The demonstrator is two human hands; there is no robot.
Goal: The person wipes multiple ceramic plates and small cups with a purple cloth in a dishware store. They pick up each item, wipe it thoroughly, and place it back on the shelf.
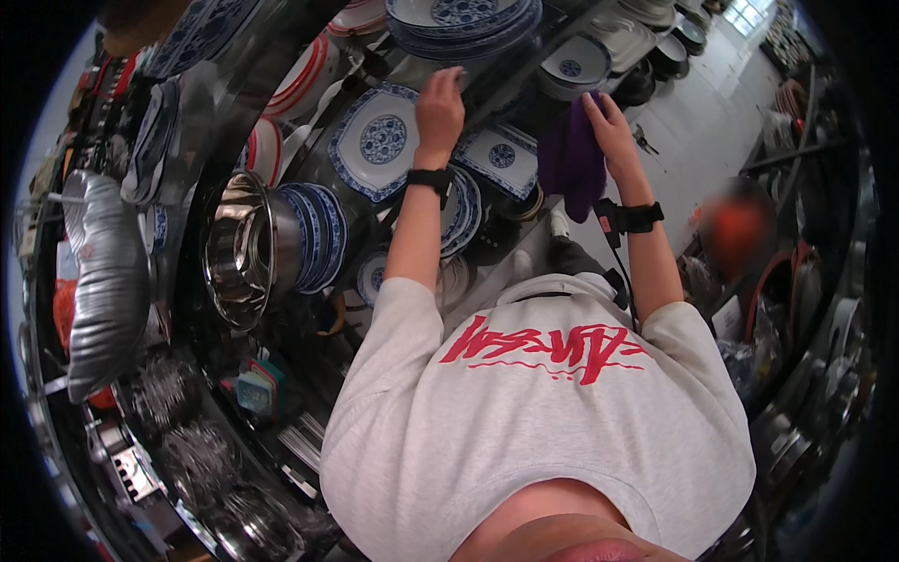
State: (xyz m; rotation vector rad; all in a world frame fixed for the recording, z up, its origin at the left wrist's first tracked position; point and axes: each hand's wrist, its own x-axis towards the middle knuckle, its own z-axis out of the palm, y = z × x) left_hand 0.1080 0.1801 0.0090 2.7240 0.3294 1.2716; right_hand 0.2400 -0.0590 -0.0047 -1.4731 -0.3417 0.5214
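Observation:
My right hand [609, 137] grips a purple cloth [572, 161], which hangs down in folds beside the shelf. My left hand [440, 116] is raised at the shelf edge with its fingers bent; whether they touch or hold anything is unclear. Just below a stack of blue-and-white porcelain dishes [463, 42] are its fingertips. A large square blue-and-white plate [376, 140] lies left of my left wrist. Between my two arms sits a rectangular blue-and-white plate [500, 156]. More round patterned plates [460, 211] are partly hidden behind my left forearm.
A shiny steel basin [239, 249] stands on edge beside stacked blue-rimmed plates [312, 235]. Red-rimmed enamel dishes [302, 77] sit farther left. A silver ribbed duct-like object [105, 281] hangs at far left. Bowls [572, 67] line the shelf; tiled floor [688, 119] runs along the right.

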